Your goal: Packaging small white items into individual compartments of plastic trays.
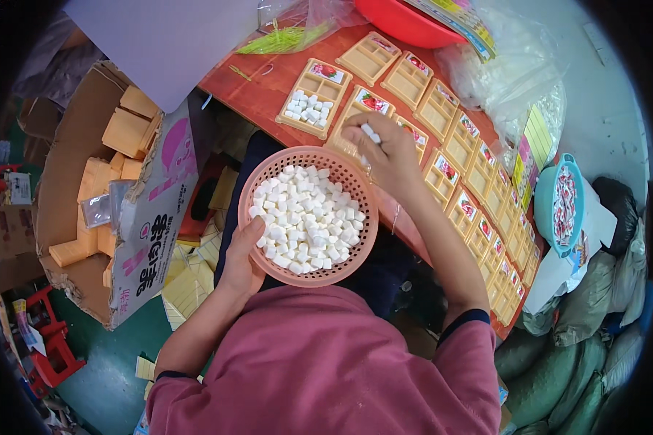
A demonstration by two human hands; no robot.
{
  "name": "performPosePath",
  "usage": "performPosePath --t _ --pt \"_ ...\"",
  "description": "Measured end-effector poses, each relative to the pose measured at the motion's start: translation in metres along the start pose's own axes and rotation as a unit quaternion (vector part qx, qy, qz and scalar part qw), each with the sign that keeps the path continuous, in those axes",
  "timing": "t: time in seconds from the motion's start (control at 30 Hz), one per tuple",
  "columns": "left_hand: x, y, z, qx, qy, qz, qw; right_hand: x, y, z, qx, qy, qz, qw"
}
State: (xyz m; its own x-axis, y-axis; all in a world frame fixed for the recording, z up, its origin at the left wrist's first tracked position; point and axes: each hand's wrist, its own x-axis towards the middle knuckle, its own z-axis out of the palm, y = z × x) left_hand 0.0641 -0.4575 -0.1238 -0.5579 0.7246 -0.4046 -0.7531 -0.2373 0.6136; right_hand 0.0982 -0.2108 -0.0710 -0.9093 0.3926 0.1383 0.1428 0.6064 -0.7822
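Observation:
My left hand (242, 257) grips the near left side of a round pink plastic basket (371, 206), its thumb over the rim. The basket is full of small white marshmallows (308, 217). Past its far right rim, my right hand (390, 152) is closed on a few marshmallows (371, 133), over a tan compartment tray (350, 116) that it partly hides. Left of that, another tan tray (331, 89) has marshmallows in its large compartment and a strawberry picture in a corner.
Rows of similar tan trays (479, 176) cover the red table (257, 81). A red basin (406, 25) and clear plastic bags (511, 61) stand at the back. Right is a turquoise basket (543, 210) of small packets. Left, a cardboard box (62, 196) holds tan trays.

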Motion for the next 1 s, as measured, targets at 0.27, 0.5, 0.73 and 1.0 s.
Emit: performPosePath --t 0.27,0.5,0.73,1.0 --pt "-0.001 0.001 -0.008 0.002 0.009 0.020 1.000 0.018 0.050 0.020 -0.252 0.044 -0.205 0.945" --pt "-0.001 0.003 -0.012 0.012 0.017 0.028 0.999 0.023 0.050 0.020 -0.259 0.094 -0.245 0.930" --pt "-0.002 0.000 -0.012 0.007 0.002 0.017 1.000 0.030 0.066 0.018 -0.222 0.076 -0.243 0.941" --pt "-0.004 -0.001 -0.014 0.012 0.010 0.011 1.000 0.023 0.047 -0.016 -0.018 0.053 -0.009 0.998"
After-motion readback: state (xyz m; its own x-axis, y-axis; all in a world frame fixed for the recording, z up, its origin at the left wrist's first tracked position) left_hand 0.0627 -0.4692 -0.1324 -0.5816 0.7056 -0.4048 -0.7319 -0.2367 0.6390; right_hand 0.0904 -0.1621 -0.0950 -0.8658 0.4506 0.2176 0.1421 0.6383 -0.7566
